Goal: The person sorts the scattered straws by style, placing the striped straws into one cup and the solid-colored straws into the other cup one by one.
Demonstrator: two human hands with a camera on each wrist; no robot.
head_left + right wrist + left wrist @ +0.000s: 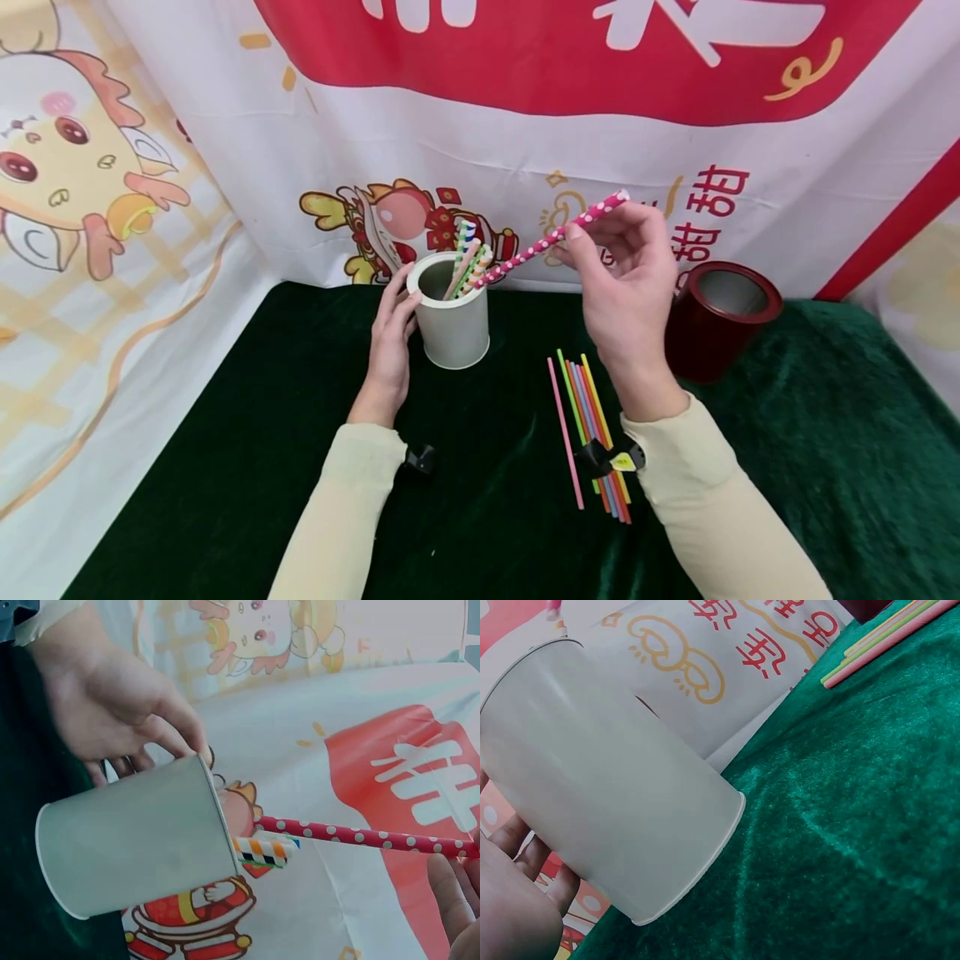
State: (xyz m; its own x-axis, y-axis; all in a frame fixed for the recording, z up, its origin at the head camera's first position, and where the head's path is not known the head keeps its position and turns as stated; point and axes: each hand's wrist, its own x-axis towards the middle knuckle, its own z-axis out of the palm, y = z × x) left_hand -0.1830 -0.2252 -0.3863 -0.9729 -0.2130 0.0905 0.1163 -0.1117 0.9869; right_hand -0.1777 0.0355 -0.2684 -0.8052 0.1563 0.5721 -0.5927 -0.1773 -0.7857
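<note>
A pink-red paper straw with white dots (534, 249) is pinched between the thumb and fingers of my right hand (628, 287). It slants down to the left, its lower end near the rim of a pale grey can (454, 337). Several striped paper straws (467, 268) lean inside that can, their tops above the rim. My left hand (387, 350) holds the can from its left side, thumb at the rim and fingers along the wall. In the right wrist view the dotted straw (352, 834) overlaps the scene just beyond the can's mouth.
Several thin coloured straws (586, 400) lie on the green velvet cloth (480, 517), partly under my right wrist. A dark red can (708, 337) stands behind them at the right. A printed white and red backdrop (465, 125) hangs along the table's back edge.
</note>
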